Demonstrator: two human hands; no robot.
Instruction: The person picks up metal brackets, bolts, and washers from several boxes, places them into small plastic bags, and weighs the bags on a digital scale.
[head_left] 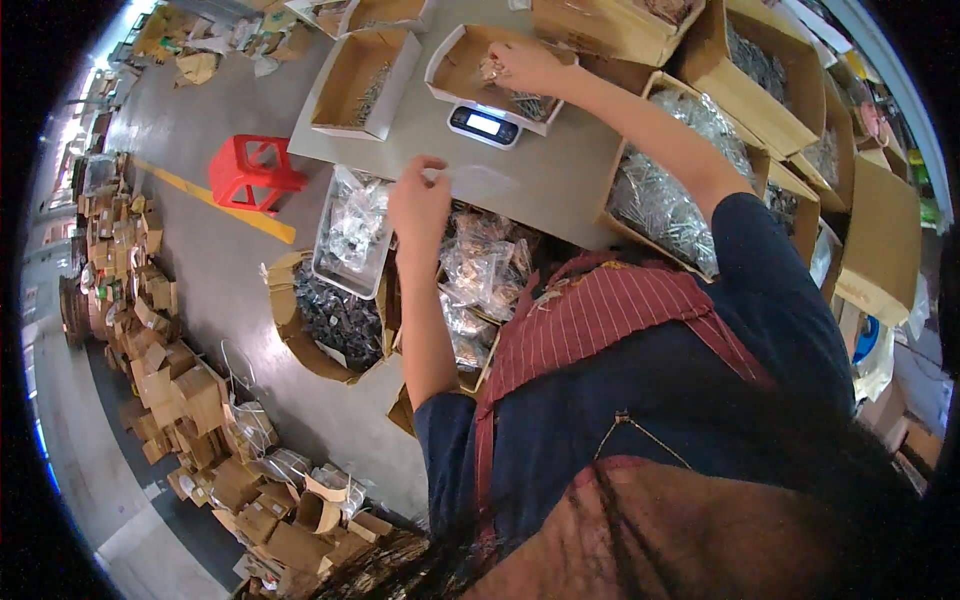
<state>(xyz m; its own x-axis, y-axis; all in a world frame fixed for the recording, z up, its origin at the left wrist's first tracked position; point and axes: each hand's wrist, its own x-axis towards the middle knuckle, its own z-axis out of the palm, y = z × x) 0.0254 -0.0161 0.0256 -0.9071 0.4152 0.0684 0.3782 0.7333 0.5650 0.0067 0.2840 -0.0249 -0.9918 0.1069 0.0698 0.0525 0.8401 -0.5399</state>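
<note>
My left hand is over the near-left edge of the grey table, its thumb and fingers curled together at one end of a clear plastic bag. My right arm reaches across to a white-sided cardboard box, where my right hand has its fingers closed around small copper-coloured metal pieces. Silvery screws lie in the same box, below that hand. Just in front of the box is a small digital scale with a lit display; whether the box rests on it is hard to see.
Another open box with screws stands to the left. Below the table edge are a tray of bagged parts and a carton of dark pieces. Bagged screws fill a carton at right. A red stool stands on the floor.
</note>
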